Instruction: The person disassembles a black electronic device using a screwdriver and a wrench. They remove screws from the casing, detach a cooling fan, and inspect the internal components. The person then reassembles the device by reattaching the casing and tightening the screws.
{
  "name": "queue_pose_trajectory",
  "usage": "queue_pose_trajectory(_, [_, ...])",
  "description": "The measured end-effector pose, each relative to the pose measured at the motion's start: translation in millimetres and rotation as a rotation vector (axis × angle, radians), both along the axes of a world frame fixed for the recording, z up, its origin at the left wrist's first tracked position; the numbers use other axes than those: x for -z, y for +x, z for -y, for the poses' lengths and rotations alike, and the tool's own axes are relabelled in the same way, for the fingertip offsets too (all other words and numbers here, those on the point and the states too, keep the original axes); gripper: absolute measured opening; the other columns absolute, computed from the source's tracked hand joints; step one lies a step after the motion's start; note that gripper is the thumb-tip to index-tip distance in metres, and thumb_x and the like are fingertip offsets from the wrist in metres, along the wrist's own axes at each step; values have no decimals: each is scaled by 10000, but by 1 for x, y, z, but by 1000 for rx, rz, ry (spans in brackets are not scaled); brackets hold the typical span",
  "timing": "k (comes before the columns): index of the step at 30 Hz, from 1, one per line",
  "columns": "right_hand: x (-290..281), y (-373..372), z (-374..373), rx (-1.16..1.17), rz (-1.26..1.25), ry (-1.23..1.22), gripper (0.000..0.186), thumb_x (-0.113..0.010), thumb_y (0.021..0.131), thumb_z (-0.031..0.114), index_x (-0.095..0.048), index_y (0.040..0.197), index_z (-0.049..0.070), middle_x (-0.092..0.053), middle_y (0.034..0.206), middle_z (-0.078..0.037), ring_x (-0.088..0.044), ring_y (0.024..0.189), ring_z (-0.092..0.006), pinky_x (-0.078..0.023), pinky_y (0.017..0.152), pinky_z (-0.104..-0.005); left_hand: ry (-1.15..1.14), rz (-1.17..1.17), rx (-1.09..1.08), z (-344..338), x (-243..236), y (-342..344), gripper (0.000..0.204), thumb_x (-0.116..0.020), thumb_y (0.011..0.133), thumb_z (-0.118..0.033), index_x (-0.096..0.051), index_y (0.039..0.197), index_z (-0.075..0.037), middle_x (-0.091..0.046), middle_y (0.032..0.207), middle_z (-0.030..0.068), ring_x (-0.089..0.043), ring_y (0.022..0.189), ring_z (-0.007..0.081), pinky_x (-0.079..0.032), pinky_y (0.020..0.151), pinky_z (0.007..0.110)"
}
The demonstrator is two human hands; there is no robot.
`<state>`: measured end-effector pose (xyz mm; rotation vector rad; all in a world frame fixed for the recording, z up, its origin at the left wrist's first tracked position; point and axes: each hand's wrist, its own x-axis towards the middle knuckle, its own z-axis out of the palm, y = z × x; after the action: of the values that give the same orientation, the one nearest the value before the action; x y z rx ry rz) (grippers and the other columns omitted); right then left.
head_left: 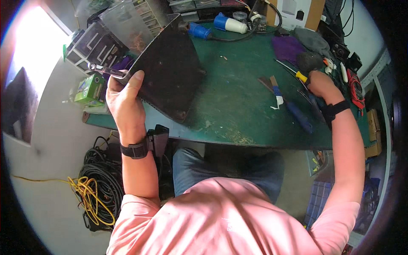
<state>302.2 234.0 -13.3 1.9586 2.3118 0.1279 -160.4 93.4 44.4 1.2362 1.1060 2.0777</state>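
My left hand (126,95) grips the edge of a large dark panel (170,70), thumb on its face and fingers behind. The panel stands tilted over the left part of the green-topped workbench (238,93), its lower corner near the front edge. A shiny metal wrench (104,69) with a ring end sticks out by the same fingers; whether they hold it too I cannot tell. At the right, my right hand (324,87) is closed at the end of a screwdriver with a yellow handle (301,76), its shaft pointing far left. Its fingertips are partly hidden.
A scraper (276,91) and a blue-handled tool (299,117) lie left of my right hand. Beyond are a purple cloth (287,49), blue plug connectors (223,22) and red cables (356,87). Clear drawers (91,49) stand at far left; coiled cables (100,182) sit below.
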Motion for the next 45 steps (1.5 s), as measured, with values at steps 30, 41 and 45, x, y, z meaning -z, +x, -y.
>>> queue_pose_trajectory(30, [-55, -173, 156, -321, -1542, -18, 189, -740, 777, 67, -655, 933, 4, -674, 827, -44, -606, 740, -84, -502, 661, -252, -1, -93, 35, 1, 4, -6, 271, -717, 832, -38, -570, 1059, -28, -632, 921, 44, -599, 806, 145, -490, 744, 282])
queue_pose_trajectory(41, [-58, -175, 160, -483, -1349, 268, 246, -724, 723, -17, -646, 953, 25, -624, 885, -40, -594, 796, -104, -485, 731, -257, 3, -93, 21, 0, 6, -2, 229, -737, 813, -30, -583, 982, -39, -633, 892, 22, -580, 769, 119, -465, 731, 257])
queue_pose_trajectory(45, [-72, -179, 172, -626, -1256, 412, 381, -754, 692, -9, -618, 1045, 39, -582, 921, -51, -577, 816, -126, -478, 742, -276, -34, -117, -23, 1, 7, -6, 234, -727, 822, -39, -583, 1007, -32, -644, 919, 40, -593, 791, 139, -475, 753, 274])
